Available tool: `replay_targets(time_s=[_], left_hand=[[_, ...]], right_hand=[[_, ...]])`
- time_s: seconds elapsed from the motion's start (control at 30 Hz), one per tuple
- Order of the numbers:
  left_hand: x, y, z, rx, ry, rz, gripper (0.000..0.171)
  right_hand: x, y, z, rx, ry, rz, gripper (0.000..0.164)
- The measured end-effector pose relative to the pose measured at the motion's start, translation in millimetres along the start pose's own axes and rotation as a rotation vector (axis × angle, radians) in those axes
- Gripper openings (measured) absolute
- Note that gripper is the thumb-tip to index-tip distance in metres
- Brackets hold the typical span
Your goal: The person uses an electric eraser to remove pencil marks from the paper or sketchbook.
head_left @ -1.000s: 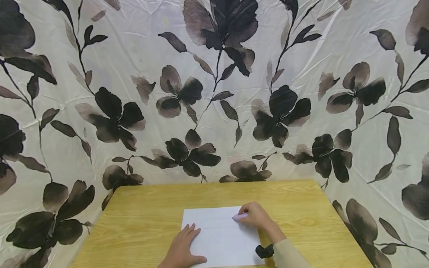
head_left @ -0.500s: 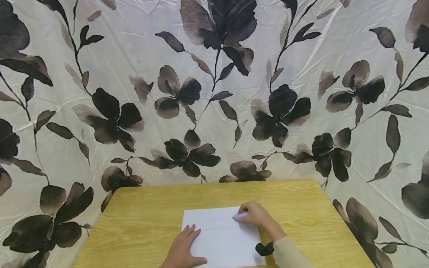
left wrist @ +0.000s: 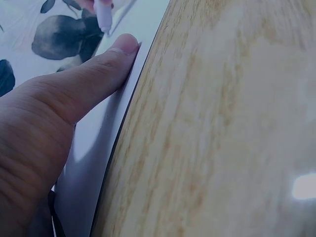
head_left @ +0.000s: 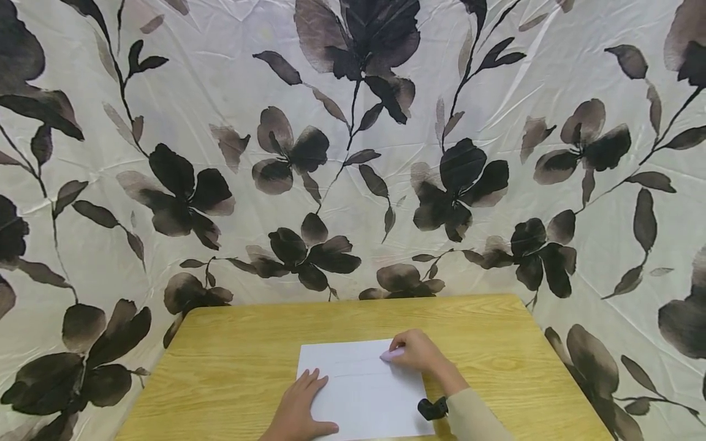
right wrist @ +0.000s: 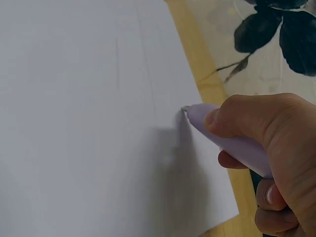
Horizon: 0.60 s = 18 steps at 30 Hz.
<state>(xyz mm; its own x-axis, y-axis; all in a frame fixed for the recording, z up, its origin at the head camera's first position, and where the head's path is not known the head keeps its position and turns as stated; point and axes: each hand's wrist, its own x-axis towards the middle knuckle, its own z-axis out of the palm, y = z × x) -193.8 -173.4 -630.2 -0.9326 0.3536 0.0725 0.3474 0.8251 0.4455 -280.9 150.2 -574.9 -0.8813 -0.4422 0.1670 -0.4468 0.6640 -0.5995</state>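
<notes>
A white sheet of paper (head_left: 369,398) lies on the table, with faint thin lines running across its upper part. My left hand (head_left: 300,407) rests spread on the sheet's left side. In the left wrist view, the thumb (left wrist: 94,74) lies along the paper near its edge. My right hand (head_left: 419,352) pinches a thick lilac pen-shaped tool (right wrist: 237,143) between thumb and fingers. The tool's small grey metallic tip (right wrist: 185,108) is right at the paper surface, near the upper right corner. Two of the faint lines (right wrist: 148,69) show clearly in the right wrist view.
The yellow wood-grain table (head_left: 237,343) extends around the sheet on its far, left and right sides. A floral fabric backdrop (head_left: 353,184) hangs behind and beside the table. A black device (head_left: 432,409) sits at my right wrist, by the beige sleeve (head_left: 477,419).
The head view has shifted very slightly. Both hands, the paper and the lilac pen-shaped tool keep nearly the same places.
</notes>
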Motion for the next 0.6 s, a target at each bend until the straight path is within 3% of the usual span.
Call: replay_targets(time_s=[0.13,0.6], left_hand=[[-1.1,0.8,-0.5,-0.004,-0.009,-0.004,0.108],[-3.1,3.4,-1.9,-0.014,0.013,-0.007,0.107]], right_hand=[[2,-2,2,0.014,-0.013,-0.027,0.015],[-8,8,-6,0.002,0.0,-0.003,0.014]])
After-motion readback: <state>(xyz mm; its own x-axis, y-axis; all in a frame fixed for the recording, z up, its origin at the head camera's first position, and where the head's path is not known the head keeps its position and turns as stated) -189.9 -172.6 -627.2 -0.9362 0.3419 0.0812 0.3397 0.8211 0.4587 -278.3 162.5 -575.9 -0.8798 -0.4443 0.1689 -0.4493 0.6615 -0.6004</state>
